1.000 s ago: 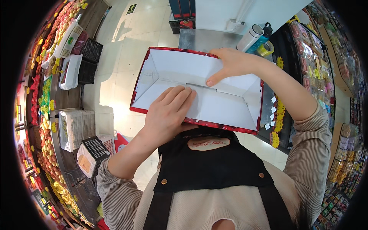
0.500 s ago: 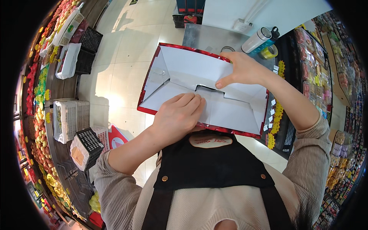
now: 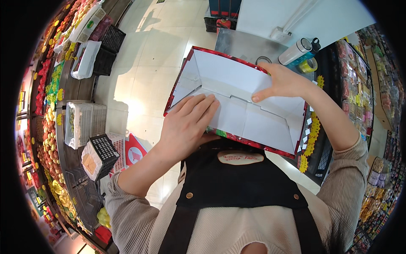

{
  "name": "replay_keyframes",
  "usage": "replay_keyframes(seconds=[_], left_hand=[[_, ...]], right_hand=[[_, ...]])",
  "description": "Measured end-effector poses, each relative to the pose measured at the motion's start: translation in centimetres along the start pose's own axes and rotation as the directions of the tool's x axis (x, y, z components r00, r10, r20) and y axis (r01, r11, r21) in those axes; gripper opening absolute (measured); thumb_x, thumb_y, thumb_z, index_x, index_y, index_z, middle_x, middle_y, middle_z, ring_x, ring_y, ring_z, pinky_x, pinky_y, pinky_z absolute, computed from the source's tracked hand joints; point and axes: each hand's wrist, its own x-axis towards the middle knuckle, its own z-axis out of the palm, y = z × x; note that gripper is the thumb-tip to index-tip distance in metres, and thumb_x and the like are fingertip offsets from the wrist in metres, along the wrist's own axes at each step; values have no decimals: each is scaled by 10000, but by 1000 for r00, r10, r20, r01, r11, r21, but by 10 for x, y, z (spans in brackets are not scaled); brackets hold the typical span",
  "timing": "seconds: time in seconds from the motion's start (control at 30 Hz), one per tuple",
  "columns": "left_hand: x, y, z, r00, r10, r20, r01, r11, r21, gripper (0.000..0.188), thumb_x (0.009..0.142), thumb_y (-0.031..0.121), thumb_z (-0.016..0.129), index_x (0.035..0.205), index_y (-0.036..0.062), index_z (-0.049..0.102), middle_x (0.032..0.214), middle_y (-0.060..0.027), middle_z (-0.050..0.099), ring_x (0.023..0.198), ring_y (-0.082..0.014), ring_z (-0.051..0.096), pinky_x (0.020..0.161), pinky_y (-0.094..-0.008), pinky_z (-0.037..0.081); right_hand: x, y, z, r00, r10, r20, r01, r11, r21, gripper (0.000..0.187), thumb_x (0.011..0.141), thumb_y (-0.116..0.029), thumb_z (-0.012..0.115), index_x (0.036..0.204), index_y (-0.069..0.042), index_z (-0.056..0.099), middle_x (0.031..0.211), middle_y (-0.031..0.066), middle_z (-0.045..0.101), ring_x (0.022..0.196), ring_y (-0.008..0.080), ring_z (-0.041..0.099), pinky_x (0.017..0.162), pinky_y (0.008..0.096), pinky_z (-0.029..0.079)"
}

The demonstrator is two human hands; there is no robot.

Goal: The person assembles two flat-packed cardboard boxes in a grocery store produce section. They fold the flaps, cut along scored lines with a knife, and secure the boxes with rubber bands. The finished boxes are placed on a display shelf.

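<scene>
A cardboard box [image 3: 237,118], white inside and red-patterned outside, is held in front of my apron, its hollow side facing up. Interlocking flaps make up its bottom, with a stepped seam running across the middle. My left hand [image 3: 185,123] lies over the near left part of the box, fingers stretched out side by side on the flaps. At the far right wall, my right hand [image 3: 288,81] grips the rim, thumb inside and fingers outside. The outer fingers are partly hidden behind that wall.
Beyond the box is a grey counter [image 3: 239,43] with a white bottle [image 3: 294,51], a blue bottle [image 3: 305,56] and a yellow tape roll [image 3: 308,65]. Fruit shelves [image 3: 50,139] with baskets [image 3: 86,123] line the left. Packaged goods [image 3: 355,80] fill the right.
My left fingers have gone from bunched at the middle slot to stretched flat farther left. The dark gap at the slot has narrowed to a thin seam. My right hand keeps its grip.
</scene>
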Motion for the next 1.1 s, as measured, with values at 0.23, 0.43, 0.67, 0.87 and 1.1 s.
replay_keyframes(seconds=[0.23,0.43,0.67,0.87,1.1], left_hand=[[-12,-3,16,999,45,18,-42,991,-127,624,551,329,859,1078,43,687,1069,-52,677,977,-248,648,807,-353,546],[0,1,10,998,6,69,3,992,-126,658,585,248,880,1159,31,645,1177,-100,629,1086,-317,604,938,-428,518],[47,47,58,943,313,115,-273,922,-274,677,706,166,781,1306,-31,537,1340,-157,551,1246,-324,539,1019,-400,476],[47,58,78,912,365,186,-309,911,-274,601,772,131,683,1318,-64,525,1356,-183,546,1269,-322,531,1040,-393,462],[47,58,87,911,358,205,-293,912,-288,527,763,111,673,1246,-69,559,1294,-193,591,1220,-316,576,987,-379,503]], right_hand=[[2,32,4,983,-67,171,48,992,116,904,604,-404,905,1338,-22,540,1216,180,662,1124,289,637,947,365,493],[-6,51,-14,970,-24,242,8,997,71,966,566,-386,925,1352,-2,516,1198,173,671,1091,290,653,946,358,500],[-15,49,-3,985,-35,167,26,998,54,921,563,-316,921,1323,30,532,1138,193,685,1030,282,675,880,358,527],[-24,56,9,996,3,85,-9,997,72,785,535,-253,912,1230,-20,629,1066,168,720,969,293,693,842,367,540],[-21,56,7,996,40,83,-47,995,85,818,521,-213,913,1259,-14,621,1078,170,722,973,284,697,837,364,540]])
